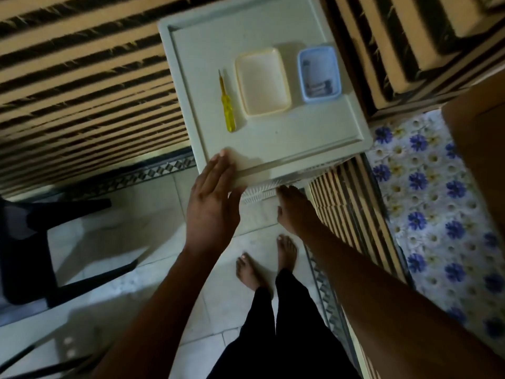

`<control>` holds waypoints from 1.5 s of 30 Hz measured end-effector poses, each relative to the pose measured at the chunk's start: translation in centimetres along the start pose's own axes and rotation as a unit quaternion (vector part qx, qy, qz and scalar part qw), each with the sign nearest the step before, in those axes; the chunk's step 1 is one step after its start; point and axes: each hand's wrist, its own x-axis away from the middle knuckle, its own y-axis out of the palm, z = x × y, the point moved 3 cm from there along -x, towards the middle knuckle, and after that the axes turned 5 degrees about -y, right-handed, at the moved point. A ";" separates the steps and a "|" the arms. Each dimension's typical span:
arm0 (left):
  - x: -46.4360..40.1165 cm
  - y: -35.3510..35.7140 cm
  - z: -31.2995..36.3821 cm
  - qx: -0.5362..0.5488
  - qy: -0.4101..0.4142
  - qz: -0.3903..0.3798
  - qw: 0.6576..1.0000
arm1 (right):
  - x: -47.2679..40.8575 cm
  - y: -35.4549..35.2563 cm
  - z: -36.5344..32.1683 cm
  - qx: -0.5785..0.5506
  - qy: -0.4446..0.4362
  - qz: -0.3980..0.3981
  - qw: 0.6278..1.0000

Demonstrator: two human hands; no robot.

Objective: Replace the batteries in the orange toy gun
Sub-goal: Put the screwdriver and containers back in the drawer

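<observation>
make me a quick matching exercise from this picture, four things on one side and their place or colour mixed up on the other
Things
1. screwdriver
2. blue tub
3. cream tray
4. left hand

Descriptions
A. flat on the near left corner of the table
B. the rightmost item on the table, with batteries inside
C. yellow handle, lying left of the two containers
D. the container between the other two items, nothing visible in it

Pairs: 1-C, 2-B, 3-D, 4-A
</observation>
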 end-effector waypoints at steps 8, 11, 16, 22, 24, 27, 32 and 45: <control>-0.1 0.0 -0.3 0.003 -0.001 -0.006 1.000 | 0.4 1.1 0.0 0.016 0.019 0.033 0.999; -0.1 0.0 -0.4 -0.004 -0.005 -0.012 1.000 | 3.3 0.3 -0.9 0.035 0.020 0.053 0.998; -0.2 -0.6 0.0 -0.008 -0.003 -0.022 1.000 | 10.8 0.3 -0.6 0.079 -0.028 0.115 0.990; -0.3 -1.8 0.6 -0.015 0.002 -0.044 0.999 | 19.1 -1.5 -1.4 0.087 -0.024 0.309 0.947; -0.2 -1.9 0.6 -0.016 0.010 -0.047 0.999 | 20.8 -2.5 -1.9 0.065 -0.020 0.356 0.932; -0.3 -2.1 0.6 -0.022 0.025 -0.048 0.998 | 21.5 -4.4 -2.6 0.058 -0.024 0.394 0.917; -0.6 -1.9 0.3 -0.029 0.029 -0.049 0.998 | 17.6 -6.7 -2.4 0.084 -0.042 0.397 0.913; -0.7 -1.8 0.8 -0.018 0.002 -0.049 0.999 | 6.5 -10.9 -3.0 0.097 0.001 0.465 0.880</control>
